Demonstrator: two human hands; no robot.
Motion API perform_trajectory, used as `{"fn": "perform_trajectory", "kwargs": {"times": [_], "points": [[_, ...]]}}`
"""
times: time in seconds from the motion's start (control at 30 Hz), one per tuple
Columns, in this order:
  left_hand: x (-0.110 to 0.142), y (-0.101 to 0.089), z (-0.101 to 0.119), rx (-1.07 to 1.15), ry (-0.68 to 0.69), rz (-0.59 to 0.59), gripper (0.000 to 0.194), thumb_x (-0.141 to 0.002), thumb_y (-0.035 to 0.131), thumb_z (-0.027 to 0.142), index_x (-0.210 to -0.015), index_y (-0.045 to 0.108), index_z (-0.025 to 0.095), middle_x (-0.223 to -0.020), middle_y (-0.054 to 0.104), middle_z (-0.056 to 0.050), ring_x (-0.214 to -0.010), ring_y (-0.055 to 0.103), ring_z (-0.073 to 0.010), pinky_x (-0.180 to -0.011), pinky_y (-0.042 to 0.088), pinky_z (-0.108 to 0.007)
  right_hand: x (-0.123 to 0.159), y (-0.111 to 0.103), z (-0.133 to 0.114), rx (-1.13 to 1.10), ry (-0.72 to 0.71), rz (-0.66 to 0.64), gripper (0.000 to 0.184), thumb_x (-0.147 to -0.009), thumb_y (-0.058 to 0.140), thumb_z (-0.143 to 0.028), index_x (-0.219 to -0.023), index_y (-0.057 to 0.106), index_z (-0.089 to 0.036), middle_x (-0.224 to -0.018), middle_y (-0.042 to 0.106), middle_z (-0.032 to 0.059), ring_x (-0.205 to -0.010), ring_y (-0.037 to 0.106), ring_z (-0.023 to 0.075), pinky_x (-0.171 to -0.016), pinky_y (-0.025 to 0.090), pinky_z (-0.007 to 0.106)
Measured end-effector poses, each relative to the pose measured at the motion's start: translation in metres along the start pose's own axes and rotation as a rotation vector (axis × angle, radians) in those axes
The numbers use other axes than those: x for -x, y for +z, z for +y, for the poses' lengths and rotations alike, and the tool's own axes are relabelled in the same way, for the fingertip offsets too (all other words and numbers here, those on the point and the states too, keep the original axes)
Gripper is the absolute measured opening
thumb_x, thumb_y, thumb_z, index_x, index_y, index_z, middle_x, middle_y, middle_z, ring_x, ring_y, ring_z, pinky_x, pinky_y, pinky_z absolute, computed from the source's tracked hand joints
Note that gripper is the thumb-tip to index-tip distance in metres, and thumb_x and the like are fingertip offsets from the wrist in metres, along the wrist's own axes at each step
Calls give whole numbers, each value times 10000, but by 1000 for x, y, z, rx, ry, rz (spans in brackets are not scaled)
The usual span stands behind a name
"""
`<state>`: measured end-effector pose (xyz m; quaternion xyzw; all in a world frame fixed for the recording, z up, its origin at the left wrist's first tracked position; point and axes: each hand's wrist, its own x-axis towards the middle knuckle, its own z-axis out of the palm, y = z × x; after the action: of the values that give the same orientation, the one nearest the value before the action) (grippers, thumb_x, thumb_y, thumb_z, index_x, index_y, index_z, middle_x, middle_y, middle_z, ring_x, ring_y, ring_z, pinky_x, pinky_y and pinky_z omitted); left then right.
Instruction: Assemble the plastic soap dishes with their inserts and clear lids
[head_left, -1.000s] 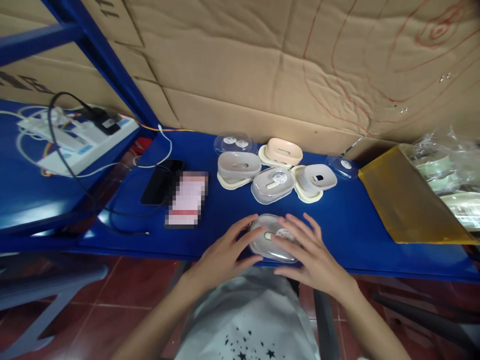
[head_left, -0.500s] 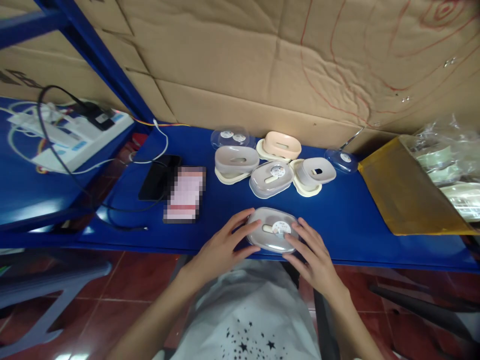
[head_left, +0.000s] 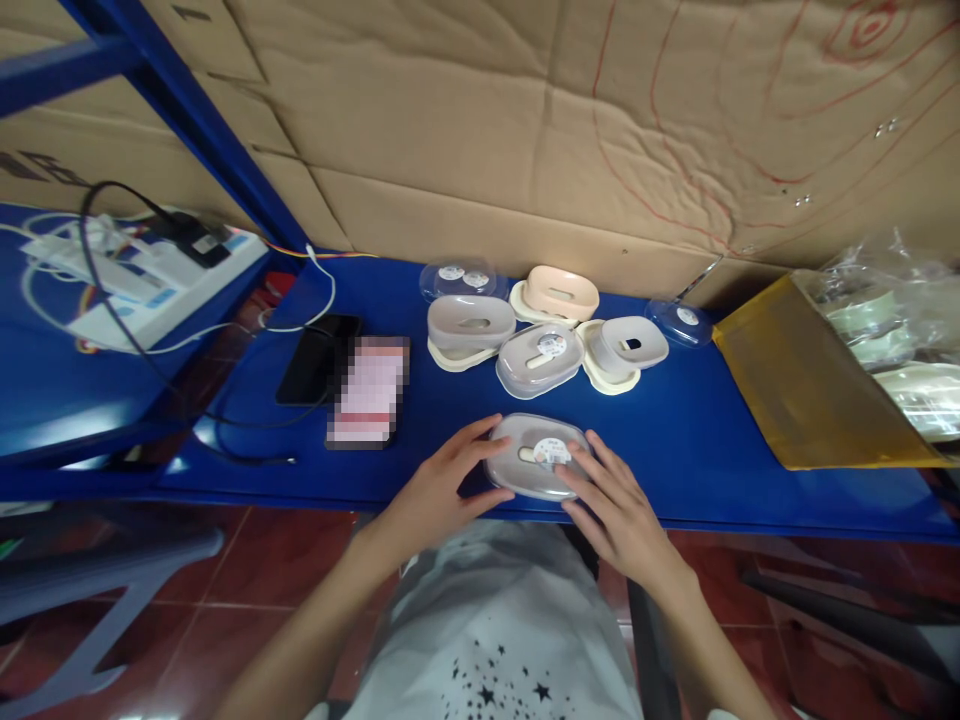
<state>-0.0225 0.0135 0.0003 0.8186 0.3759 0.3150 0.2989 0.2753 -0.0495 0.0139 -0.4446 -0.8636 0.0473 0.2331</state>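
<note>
A grey soap dish under a clear lid lies on the blue table near its front edge, a round white sticker on top. My left hand grips its left end, thumb at the near side and fingers over the far left rim. On the right end, my right hand has its fingers bent over the lid and sticker, with the thumb at the near edge. Just beyond stands another lidded grey soap dish. Around it sit a lidless grey soap dish, a peach one and a white one.
Clear lids lie behind the dishes, another clear lid at the right. A phone with a blurred screen and a black phone are to the left, by a power strip. A carton of bagged dishes stands right.
The soap dish and both hands appear slightly further left and up in view, and the background has shifted a little too. The hold looks the same.
</note>
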Motion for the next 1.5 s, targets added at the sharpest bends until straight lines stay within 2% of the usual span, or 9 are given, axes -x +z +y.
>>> {"fn": "perform_trajectory", "kwargs": {"times": [0.27, 0.53, 0.8, 0.93, 1.03, 1.17, 1.37, 1.43, 1.5], "points": [[1, 2, 5, -34, -55, -100, 717, -1010, 735, 401, -1625, 368, 390, -1721, 425, -99, -1555, 487, -306, -1204, 520, -555, 17, -7, 7, 61, 47, 61, 528, -1023, 701, -261, -1531, 560, -292, -1538, 632, 112, -1562, 454, 346, -1148, 529, 583], [1, 2, 10, -75, -83, -131, 623, -1056, 654, 406, -1621, 393, 383, -1711, 442, -73, -1524, 526, -283, -1173, 559, -497, 64, -51, 65, 438, 461, 265, 674, -1044, 651, -407, -1657, 411, -259, -1683, 455, 199, -1593, 365, 456, -1216, 342, 724], [0, 5, 10, -145, -42, -89, 500, -1084, 607, 376, -1563, 466, 345, -1655, 498, -88, -1469, 584, -274, -1177, 553, -511, -27, -27, 72, 354, 208, 87, 468, -1108, 523, -339, -1567, 527, -252, -1543, 642, 110, -1455, 572, 309, -1247, 341, 544], [0, 4, 10, -162, -31, -94, 481, -1091, 593, 379, -1556, 477, 345, -1644, 513, -82, -1461, 593, -270, -1165, 567, -499, -60, -15, 89, 402, 278, 134, 549, -1107, 515, -416, -1590, 484, -159, -1553, 609, 189, -1418, 574, 350, -1199, 365, 568], [0, 4, 10, -172, -18, -84, 470, -1094, 586, 383, -1551, 484, 347, -1638, 522, -73, -1453, 601, -265, -1163, 570, -490, -61, -21, 101, 438, 307, 161, 413, -1103, 509, -364, -1457, 626, -187, -1312, 740, 158, -1234, 651, 342, -1157, 375, 576], [1, 5, 9, -192, 13, -76, 471, -1096, 578, 392, -1556, 485, 345, -1627, 535, -71, -1432, 618, -265, -1152, 582, -481, -46, -29, 76, 396, 248, 244, 317, -1084, 561, -266, -1371, 695, -260, -1147, 774, 87, -1078, 692, 282, -1147, 366, 542], [3, 7, 7, -240, 117, -89, 662, -1044, 655, 523, -1628, 389, 359, -1732, 369, -125, -1533, 496, -353, -1152, 568, -574, -32, 1, -29, 171, 53, 139, 528, -1070, 585, -182, -1570, 531, -342, -1164, 790, 24, -1009, 714, 238, -1155, 380, 503], [3, 8, 8, -253, 159, -77, 625, -1045, 650, 532, -1600, 428, 348, -1708, 402, -129, -1522, 505, -356, -1153, 567, -579, -36, 7, -40, 104, -27, 69, 492, -1092, 567, -256, -1576, 524, -335, -1171, 791, 18, -1023, 713, 232, -1155, 406, 488], [3, 8, 8, -251, 175, -60, 548, -1050, 647, 520, -1537, 494, 321, -1654, 471, -131, -1492, 536, -348, -1161, 561, -584, -45, 3, -23, 74, -61, 56, 440, -1106, 547, -343, -1546, 556, -319, -1217, 786, 31, -1084, 710, 239, -1127, 448, 473]]}}
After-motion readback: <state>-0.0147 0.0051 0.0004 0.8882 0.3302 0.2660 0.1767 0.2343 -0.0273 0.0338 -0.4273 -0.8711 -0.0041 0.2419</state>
